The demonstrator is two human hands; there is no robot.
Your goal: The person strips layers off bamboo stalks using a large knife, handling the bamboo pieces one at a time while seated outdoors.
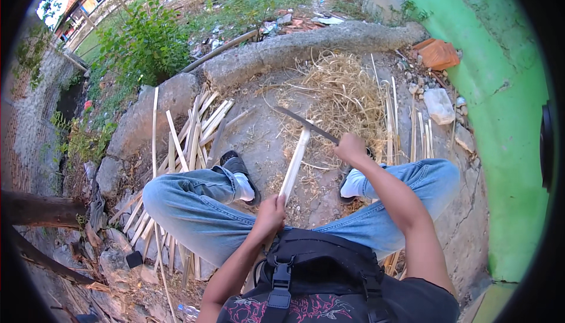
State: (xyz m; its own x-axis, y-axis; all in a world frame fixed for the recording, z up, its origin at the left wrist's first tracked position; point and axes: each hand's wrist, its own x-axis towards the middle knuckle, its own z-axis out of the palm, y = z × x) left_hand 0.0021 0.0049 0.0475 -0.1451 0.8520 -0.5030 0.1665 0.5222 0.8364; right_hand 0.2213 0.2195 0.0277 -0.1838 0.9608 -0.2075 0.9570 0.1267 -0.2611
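My left hand [270, 213] is closed round the near end of a pale split bamboo strip [295, 161], which points away from me between my knees. In my right hand [351, 148] is the handle of a long dark-bladed knife [303, 122]. Its blade reaches to the left and crosses the strip close to the far end, apparently touching it. A heap of curly shavings [347, 99] lies on the ground just beyond the knife.
Several pale strips [197, 132] are piled at the left, with more strips [391, 117] at the right of the shavings. A low concrete curb [306, 49] bounds the far side. The green wall [506, 117] rises at the right, near an orange plastic bag [436, 54].
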